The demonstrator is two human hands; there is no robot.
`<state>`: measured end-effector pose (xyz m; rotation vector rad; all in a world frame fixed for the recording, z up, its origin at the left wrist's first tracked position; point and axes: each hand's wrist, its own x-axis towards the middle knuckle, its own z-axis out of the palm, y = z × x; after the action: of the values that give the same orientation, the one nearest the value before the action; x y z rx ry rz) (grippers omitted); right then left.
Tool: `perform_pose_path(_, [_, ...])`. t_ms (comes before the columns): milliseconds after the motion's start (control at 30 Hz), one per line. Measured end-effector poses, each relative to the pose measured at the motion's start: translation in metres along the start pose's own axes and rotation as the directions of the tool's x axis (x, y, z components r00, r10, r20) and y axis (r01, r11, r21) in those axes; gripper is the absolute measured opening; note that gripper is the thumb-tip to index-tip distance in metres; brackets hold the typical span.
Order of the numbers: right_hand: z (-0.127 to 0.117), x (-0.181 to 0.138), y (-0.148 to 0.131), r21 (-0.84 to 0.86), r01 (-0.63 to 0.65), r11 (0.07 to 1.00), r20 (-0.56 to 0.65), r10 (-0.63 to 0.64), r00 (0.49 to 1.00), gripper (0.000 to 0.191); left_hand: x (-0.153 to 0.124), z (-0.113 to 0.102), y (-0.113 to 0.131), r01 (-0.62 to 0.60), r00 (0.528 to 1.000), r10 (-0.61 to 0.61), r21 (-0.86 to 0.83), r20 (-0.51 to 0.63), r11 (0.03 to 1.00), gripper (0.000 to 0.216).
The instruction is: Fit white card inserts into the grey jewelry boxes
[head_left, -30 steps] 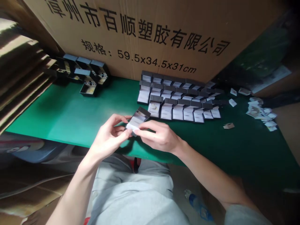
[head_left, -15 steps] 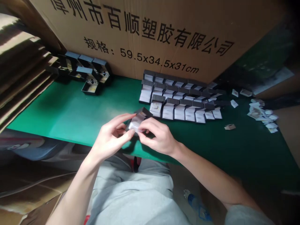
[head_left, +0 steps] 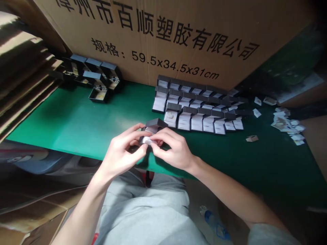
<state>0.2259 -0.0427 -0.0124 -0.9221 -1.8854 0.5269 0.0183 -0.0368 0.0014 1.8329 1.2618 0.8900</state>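
My left hand (head_left: 122, 151) and my right hand (head_left: 172, 149) meet over the front of the green table (head_left: 76, 119). Together they hold a small dark hinged box (head_left: 153, 125) with its lid raised. The fingertips of both hands pinch a small white insert (head_left: 147, 140) at the box's mouth. Behind them, rows of open dark boxes with white inserts (head_left: 198, 109) lie packed side by side.
A big cardboard carton (head_left: 166, 34) with printed characters stands along the table's back. Several open dark boxes (head_left: 94, 80) sit at the back left. Loose white inserts (head_left: 286, 122) are scattered at the right. Stacked cardboard lies at the left. A bottle (head_left: 217, 228) lies on the floor.
The box has tilted lower in my hands and its lid now stands flatter. My fingertips have closed tighter on the white insert, which shows less than before.
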Motion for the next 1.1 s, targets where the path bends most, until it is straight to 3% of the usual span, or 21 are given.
perform_pose_path(300, [0.0, -0.001, 0.003, -0.249, 0.172, 0.953, 0.08, -0.157, 0.984, 0.011, -0.005, 0.008, 0.002, -0.049, 0.996, 0.054, 0.065, -0.072, 0.997, 0.029])
perform_pose_path(600, [0.005, -0.002, 0.002, -0.394, 0.251, 0.884, 0.088, -0.236, 0.968, 0.015, -0.005, 0.013, 0.002, -0.124, 0.988, 0.132, 0.098, -0.077, 0.987, 0.031])
perform_pose_path(867, [0.005, -0.006, 0.003, -0.247, 0.246, 0.937, 0.103, -0.227, 0.968, 0.017, -0.005, 0.01, -0.001, -0.006, 0.998, 0.009, 0.054, -0.069, 0.999, 0.032])
perform_pose_path(1100, [0.003, -0.003, 0.005, -0.142, 0.212, 0.967, 0.053, -0.206, 0.977, 0.023, -0.001, 0.009, -0.002, 0.112, 0.99, -0.123, -0.131, -0.075, 0.985, 0.03])
